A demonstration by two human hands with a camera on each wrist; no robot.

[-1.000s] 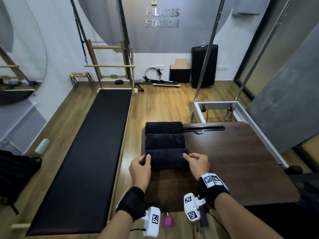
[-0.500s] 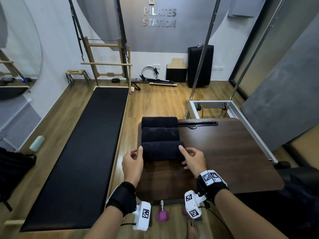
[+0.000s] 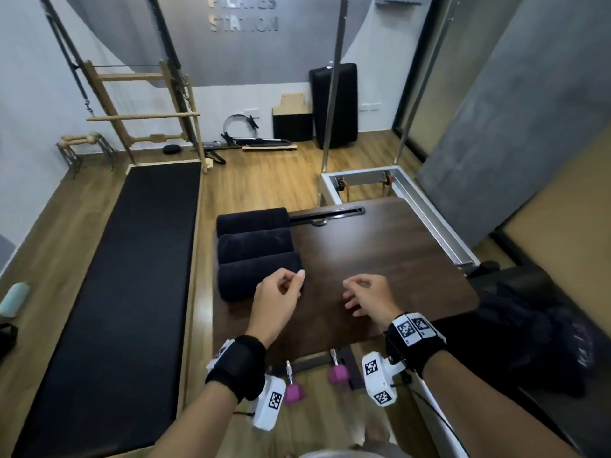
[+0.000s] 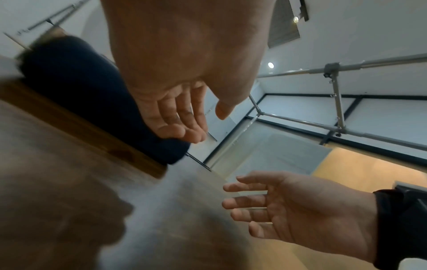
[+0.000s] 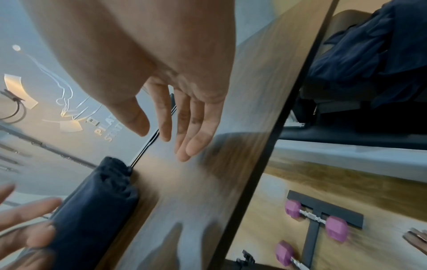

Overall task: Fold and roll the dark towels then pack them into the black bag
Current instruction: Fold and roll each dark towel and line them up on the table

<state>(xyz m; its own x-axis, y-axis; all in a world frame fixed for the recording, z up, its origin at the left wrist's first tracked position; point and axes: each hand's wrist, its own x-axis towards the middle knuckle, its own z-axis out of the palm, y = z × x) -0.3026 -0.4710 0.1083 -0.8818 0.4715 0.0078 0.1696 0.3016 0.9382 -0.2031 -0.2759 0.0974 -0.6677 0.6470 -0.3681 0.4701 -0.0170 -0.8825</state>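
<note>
1. Both hands have come off the near towel since a second ago, when they pressed on its two ends; the view has also swung a little to the right.
2. Left hand (image 3: 276,300) hovers at the near towel's (image 3: 254,276) right end, fingers loosely curled, thumb and forefinger close together, holding nothing; whether it touches the cloth I cannot tell.
3. Right hand (image 3: 368,297) hangs over bare worktop (image 3: 380,252) at 3 o'clock from the towel, well apart from it, fingers relaxed and spread wide, empty.
4. Three rolled towels lie side by side along the worktop's left edge, each touching the next: the near towel, a middle towel (image 3: 255,243) at 12 o'clock from it, and a far towel (image 3: 253,219) beyond that.
5. From the right wrist view the near towel's rolled end (image 5: 110,184) shows its folded layers.
6. Loose dark cloth (image 3: 529,325) lies heaped off the worktop at 3 o'clock.
7. Part of a black bag (image 3: 6,338) shows on the floor at 9 o'clock, at the frame's edge.
8. Pink dumbbells (image 3: 337,373) sit on the floor under the worktop's near edge, at 6 o'clock.
9. A long black mat (image 3: 125,276) stretches along the floor left of the worktop.
</note>
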